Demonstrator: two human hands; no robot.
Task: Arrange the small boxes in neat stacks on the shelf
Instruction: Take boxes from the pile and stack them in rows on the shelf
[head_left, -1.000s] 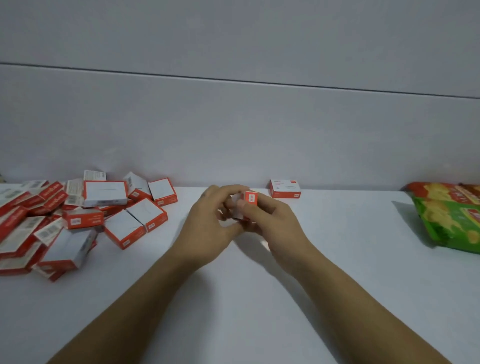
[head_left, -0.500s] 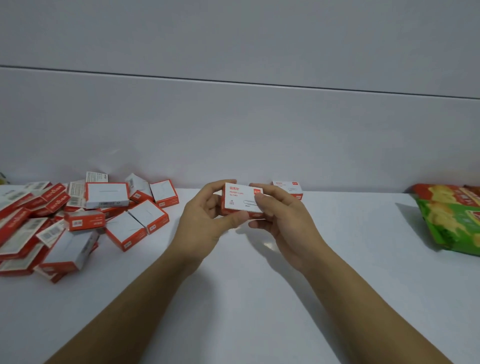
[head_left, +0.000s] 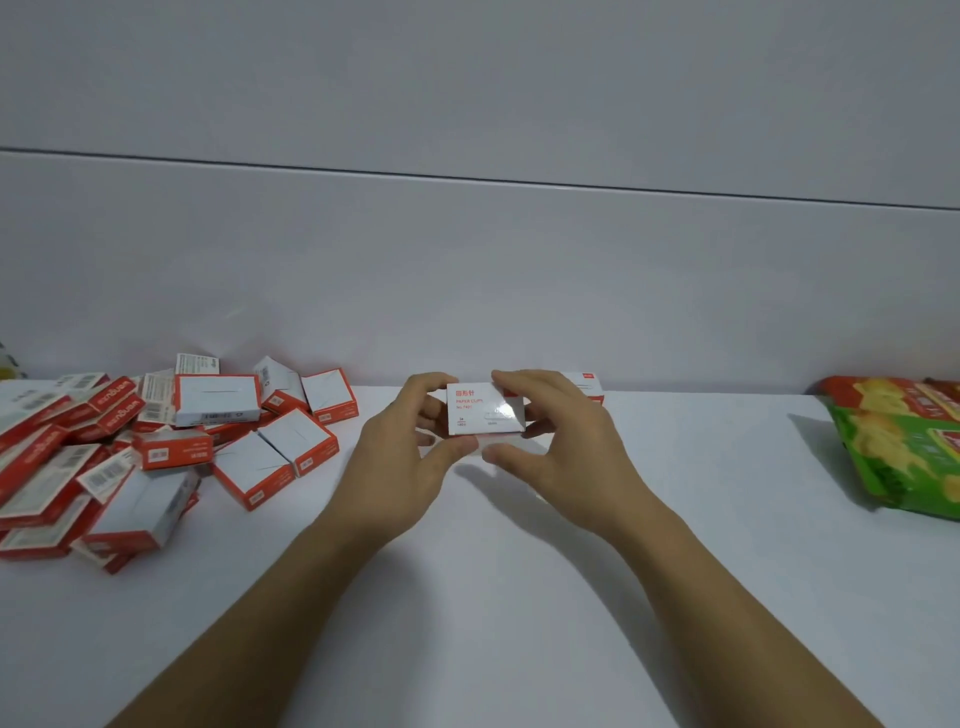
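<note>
Presently left hand (head_left: 400, 457) and right hand (head_left: 566, 452) both pinch one small box (head_left: 483, 410) by its edges, just in front of the lone box (head_left: 587, 387) at the wall (head_left: 467, 286), clear of the shelf (head_left: 467, 597); risk: uneven release onto the lone box leaves the stack skewed.

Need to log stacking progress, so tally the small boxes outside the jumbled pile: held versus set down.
held box, pinched by left hand and right hand: 1
set-down box, on the shelf behind the right hand: 1
Total: 2
</note>
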